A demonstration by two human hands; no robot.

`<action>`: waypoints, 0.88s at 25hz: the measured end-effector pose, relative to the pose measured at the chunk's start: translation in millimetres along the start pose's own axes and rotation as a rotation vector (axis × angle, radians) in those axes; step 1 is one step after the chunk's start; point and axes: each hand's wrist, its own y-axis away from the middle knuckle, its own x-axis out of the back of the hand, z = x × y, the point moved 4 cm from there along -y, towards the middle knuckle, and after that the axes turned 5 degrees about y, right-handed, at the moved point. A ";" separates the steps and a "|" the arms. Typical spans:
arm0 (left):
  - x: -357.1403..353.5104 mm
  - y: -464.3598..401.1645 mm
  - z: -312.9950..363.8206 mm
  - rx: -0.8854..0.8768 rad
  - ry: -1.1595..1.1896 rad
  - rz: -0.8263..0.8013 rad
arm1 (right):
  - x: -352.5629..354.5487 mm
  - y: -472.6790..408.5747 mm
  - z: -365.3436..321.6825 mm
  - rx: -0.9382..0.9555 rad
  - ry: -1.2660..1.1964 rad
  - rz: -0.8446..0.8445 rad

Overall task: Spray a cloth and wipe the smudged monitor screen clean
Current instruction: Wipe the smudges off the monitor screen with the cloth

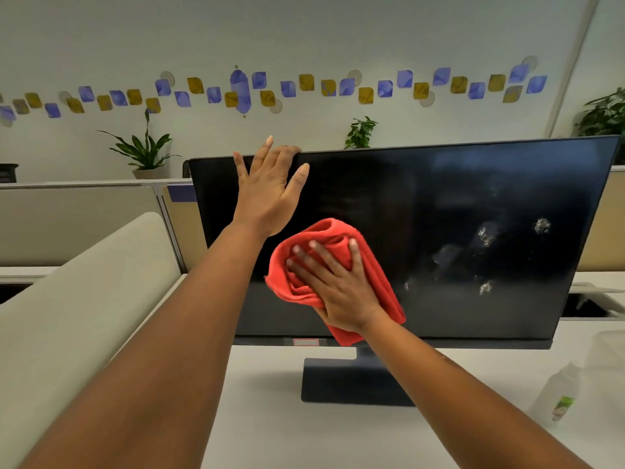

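A black monitor [439, 198] stands on the white desk, its screen dark. Several whitish smudges [487, 235] mark the right half of the screen. My left hand [267, 191] grips the monitor's top edge near the left corner, fingers hooked over the rim. My right hand [334, 282] presses a bunched red cloth [382, 286] flat against the lower middle of the screen, left of the smudges. A clear spray bottle [561, 394] with a green label stands on the desk at the right, untouched.
The monitor's dark base [351, 384] sits on the white desk [263, 411]. A beige padded panel [67, 316] runs along the left. Low cubicle dividers [84, 214] and potted plants [145, 150] stand behind. A cable opening [585, 306] lies at the right rear.
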 end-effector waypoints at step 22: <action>9.0 0.0 1.5 0.058 -0.105 -0.150 | 6.7 132.6 23.8 0.491 -0.012 -0.341</action>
